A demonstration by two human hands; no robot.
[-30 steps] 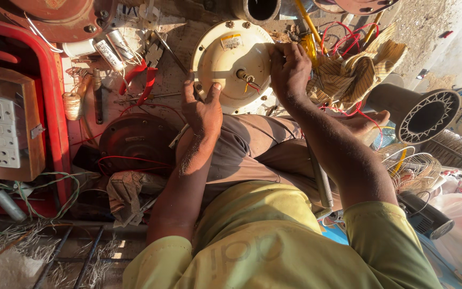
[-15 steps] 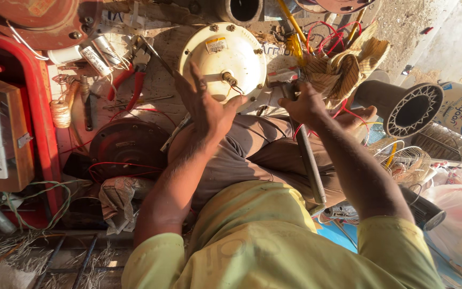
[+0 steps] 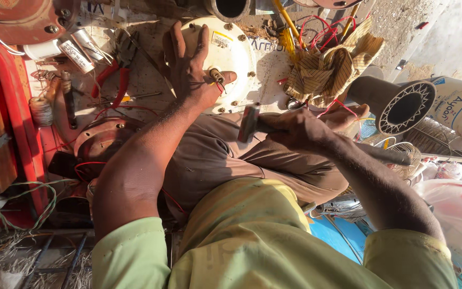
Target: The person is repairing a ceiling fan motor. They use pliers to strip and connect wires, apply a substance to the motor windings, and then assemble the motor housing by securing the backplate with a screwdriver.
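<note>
Since the earlier frame, the right hand (image 3: pixel 300 128) has come away from the round cream-coloured motor cover (image 3: pixel 225 53) and now sits lower, above the lap, where it is closed in a fist around the handle of a hammer (image 3: pixel 249 123). The metal head of the hammer points toward the cover and is a little apart from it. The left hand (image 3: pixel 191 67) has moved further up on the cover and lies flat on it, the fingers spread and pressed on the cream surface, the thumb stretched toward the short shaft (image 3: pixel 216 75) that stands out in the middle of the cover. The cover rests just beyond the person's knees, on a dirty work surface.

To the left of the left hand lie pliers with red handles (image 3: pixel 114 75), and further left two small white cylindrical capacitors (image 3: pixel 78 48). Below them a reddish-brown round motor housing (image 3: pixel 102 142) lies beside the left forearm. Beyond the right hand a striped yellow cloth (image 3: pixel 327 67) is crumpled among red and yellow wires, and to the right of it lies a grey pipe with a grille end (image 3: pixel 402 107).
</note>
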